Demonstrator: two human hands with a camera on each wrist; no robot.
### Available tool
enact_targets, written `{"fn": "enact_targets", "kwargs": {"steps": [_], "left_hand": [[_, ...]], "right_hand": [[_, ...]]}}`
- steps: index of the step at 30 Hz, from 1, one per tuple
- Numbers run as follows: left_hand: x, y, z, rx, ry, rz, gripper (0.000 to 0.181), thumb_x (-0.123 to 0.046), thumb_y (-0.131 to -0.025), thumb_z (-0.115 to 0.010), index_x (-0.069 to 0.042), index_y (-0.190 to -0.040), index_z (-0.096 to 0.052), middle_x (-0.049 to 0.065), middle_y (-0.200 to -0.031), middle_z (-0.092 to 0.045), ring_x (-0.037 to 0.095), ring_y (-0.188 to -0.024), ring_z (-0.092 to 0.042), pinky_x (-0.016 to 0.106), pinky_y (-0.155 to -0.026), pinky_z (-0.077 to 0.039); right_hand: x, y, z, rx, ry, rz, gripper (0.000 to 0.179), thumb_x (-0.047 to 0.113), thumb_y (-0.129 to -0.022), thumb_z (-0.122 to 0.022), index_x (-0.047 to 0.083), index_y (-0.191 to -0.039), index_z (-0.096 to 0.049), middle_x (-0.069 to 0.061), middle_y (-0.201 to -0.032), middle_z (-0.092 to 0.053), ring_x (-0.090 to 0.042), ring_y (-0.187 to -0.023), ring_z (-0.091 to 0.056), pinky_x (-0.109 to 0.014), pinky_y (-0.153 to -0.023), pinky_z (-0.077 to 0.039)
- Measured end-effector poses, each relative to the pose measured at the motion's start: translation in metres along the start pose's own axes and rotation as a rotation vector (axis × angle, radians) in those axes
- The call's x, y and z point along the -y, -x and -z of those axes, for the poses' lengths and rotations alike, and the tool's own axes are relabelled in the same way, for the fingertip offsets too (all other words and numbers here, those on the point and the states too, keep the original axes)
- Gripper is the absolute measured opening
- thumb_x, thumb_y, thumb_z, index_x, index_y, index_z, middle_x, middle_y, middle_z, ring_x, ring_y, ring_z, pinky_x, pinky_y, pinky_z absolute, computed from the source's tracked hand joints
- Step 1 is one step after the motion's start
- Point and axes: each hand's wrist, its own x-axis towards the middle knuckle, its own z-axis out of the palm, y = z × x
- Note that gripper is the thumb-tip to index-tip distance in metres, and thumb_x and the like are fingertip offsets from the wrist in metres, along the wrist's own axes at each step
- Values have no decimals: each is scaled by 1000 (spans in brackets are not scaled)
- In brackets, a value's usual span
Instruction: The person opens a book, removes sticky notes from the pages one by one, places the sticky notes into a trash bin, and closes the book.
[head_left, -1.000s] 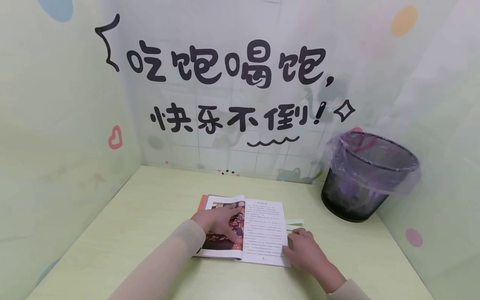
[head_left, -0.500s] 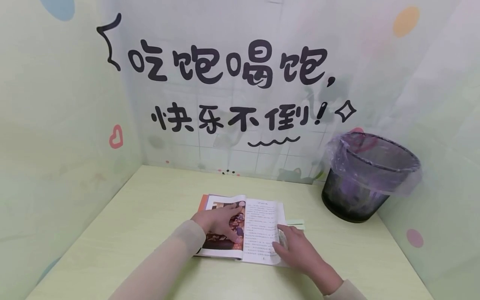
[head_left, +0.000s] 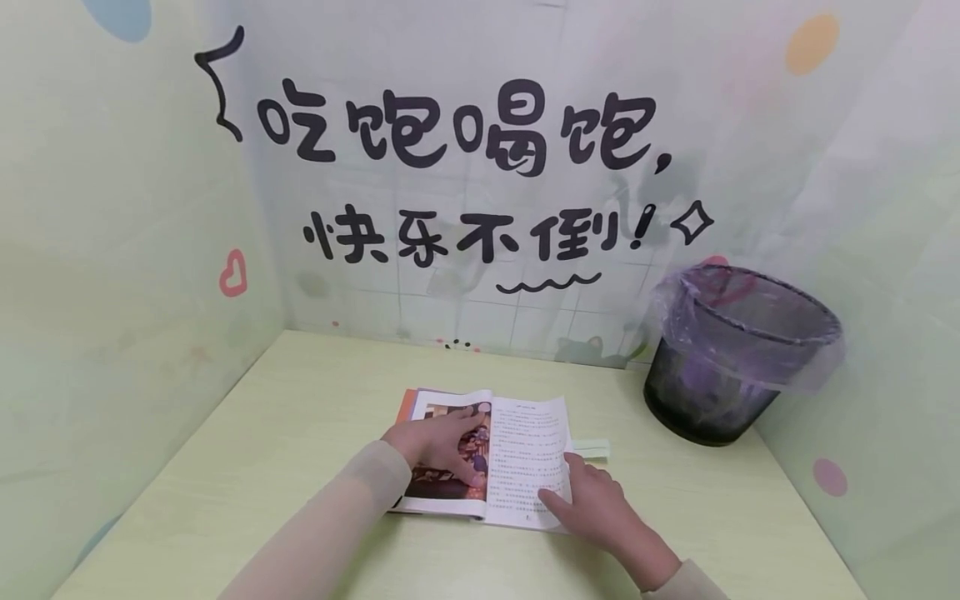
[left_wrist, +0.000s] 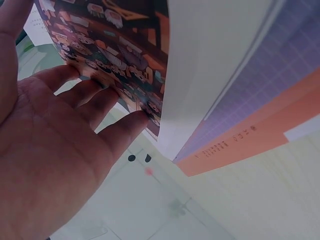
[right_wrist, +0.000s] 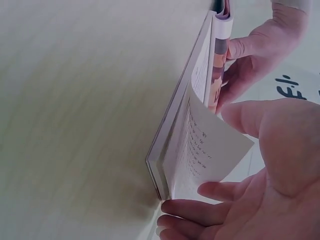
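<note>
An open book [head_left: 525,442] lies on the table, with a colour illustration [head_left: 442,492] on its left page and printed text on its right page. My left hand [head_left: 438,442] rests on the illustrated page, fingers spread. In the left wrist view, its fingertips [left_wrist: 135,120] touch the picture. My right hand [head_left: 603,504] is at the book's lower right edge, thumb over the text page. In the right wrist view, a lifted page [right_wrist: 215,150] curves up between thumb and index finger, which stand well apart; the other fingers [right_wrist: 195,210] extend beside the book's edge.
Pale green strips [head_left: 596,448] stick out to the right of the book. A dark bin [head_left: 712,400] with a purple plastic liner stands at the table's back right. Printed walls [head_left: 465,317] enclose the table's back and sides.
My right hand has moved from beside the book's right edge onto the text page, and a page there has lifted. The left hand has stayed in place.
</note>
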Motion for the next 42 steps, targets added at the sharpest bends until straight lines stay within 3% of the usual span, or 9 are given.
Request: {"fn": "enact_targets", "kwargs": {"steps": [15,23,29,33,37,42], "left_hand": [[4,-1,0,5,6,-5,112,-64,-83,-89,-31,-174,-34,2,-185,-24,40,-168,-29,70,-129,-34],[5,-2,0,7,4,-6,110,-64,-84,-89,-31,-174,-34,4,-184,-25,42,-167,-31,71,-128,-34],[4,-2,1,7,4,-14,110,-63,-85,-89,-32,-174,-34,1,-185,-23,41,-168,-28,69,-130,-33],[4,-3,1,9,11,-18,109,-61,-85,-90,-30,-174,-34,2,-185,-24,40,-169,-27,68,-131,-32],[3,-3,0,15,30,-16,112,-61,-84,-90,-28,-175,-33,2,-185,-22,40,-169,-27,67,-132,-31],[4,-5,0,29,57,-22,114,-60,-84,-91,-28,-175,-30,2,-186,-19,40,-170,-25,66,-134,-29]], "right_hand": [[4,6,-1,-8,37,57,85,40,-97,-80,-8,-159,-47,-39,-150,-59,-59,-141,-56,-71,-117,-47],[7,7,-3,83,51,36,95,46,-98,-79,-9,-164,-39,-43,-162,-45,-62,-154,-40,-74,-126,-34],[7,7,1,19,13,75,92,42,-99,-79,-9,-164,-38,-42,-159,-48,-60,-148,-48,-72,-123,-41],[11,4,4,-30,-201,92,90,33,-102,-78,-4,-169,-30,-34,-165,-46,-51,-148,-54,-66,-121,-47],[15,-1,8,-16,-493,10,94,36,-105,-74,3,-174,-19,-26,-166,-47,-43,-145,-58,-62,-116,-54],[15,-9,12,50,-903,-73,77,50,-115,-52,1,-170,-29,-27,-154,-56,-34,-125,-69,-48,-103,-63]]}}
